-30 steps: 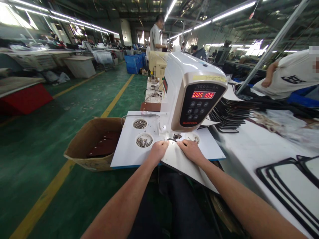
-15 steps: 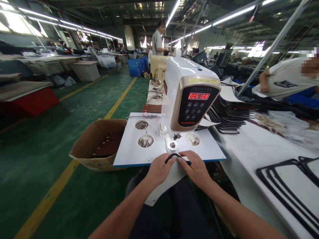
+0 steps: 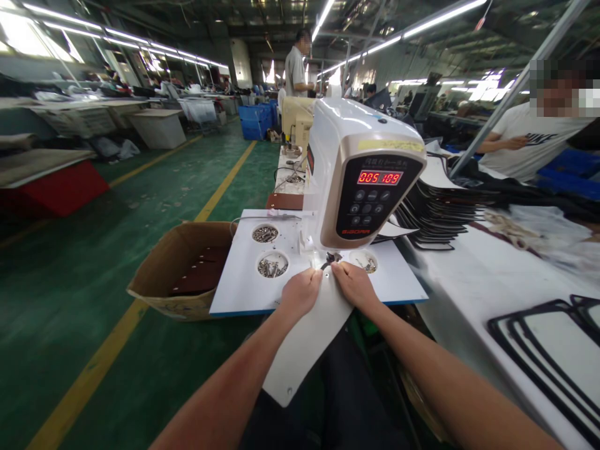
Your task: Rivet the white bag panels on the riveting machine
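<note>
**Q:** What are your hands doing?
**A:** Your left hand (image 3: 302,290) and right hand (image 3: 356,284) each pinch the far edge of the white panel (image 3: 307,340), with fingers curled and thumbs almost meeting.

**Q:** What has just changed?
**A:** Half a second ago you held that edge back from the machine. Now it lies just ahead of your hands, under the machine head (image 3: 365,169) at its pressing point (image 3: 330,257). The piece appears to be placed there.

**Q:** How does the panel look?
**A:** It is pale, flat and stiff, and slopes off the surface (image 3: 244,290) towards your lap. Dishes of metal parts (image 3: 270,266) sit left of your left hand.
</note>
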### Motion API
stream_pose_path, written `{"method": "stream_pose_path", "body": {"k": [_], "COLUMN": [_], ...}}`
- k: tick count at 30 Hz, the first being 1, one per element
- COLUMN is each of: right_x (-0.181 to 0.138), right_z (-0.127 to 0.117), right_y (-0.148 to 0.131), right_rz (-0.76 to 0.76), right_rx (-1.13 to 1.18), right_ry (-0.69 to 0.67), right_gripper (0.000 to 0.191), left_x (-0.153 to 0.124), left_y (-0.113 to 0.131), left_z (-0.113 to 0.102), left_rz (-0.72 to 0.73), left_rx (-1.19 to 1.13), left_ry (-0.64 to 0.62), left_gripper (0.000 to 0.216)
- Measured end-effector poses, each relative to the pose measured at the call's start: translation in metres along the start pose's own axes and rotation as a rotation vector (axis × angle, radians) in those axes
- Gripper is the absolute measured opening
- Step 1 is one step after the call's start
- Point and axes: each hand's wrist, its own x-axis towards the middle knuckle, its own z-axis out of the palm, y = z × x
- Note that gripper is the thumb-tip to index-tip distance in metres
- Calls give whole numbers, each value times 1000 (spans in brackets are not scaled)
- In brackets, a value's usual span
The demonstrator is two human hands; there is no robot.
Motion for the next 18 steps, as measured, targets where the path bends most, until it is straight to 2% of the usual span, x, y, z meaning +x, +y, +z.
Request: {"method": "stream_pose_path", "body": {"k": [5, 8, 12, 18], "right_x": [19, 26, 30, 29], "right_z": [6, 8, 9, 9], "right_y": [5, 8, 10, 6], "right_rz": [65, 96, 97, 100], "right_rx": [-48, -31, -12, -15], "right_ry": [13, -36, -102, -83], "right_gripper": [42, 39, 39, 40], "left_x": [14, 18, 23, 27], "left_y": [-4, -9, -12, -11], "left_z": [3, 7, 11, 11], "left_rz": [12, 22, -12, 3], "left_rx": [43, 36, 17, -19], "left_ry": [27, 28, 14, 6], "left_gripper": [50, 52, 51, 49]}}
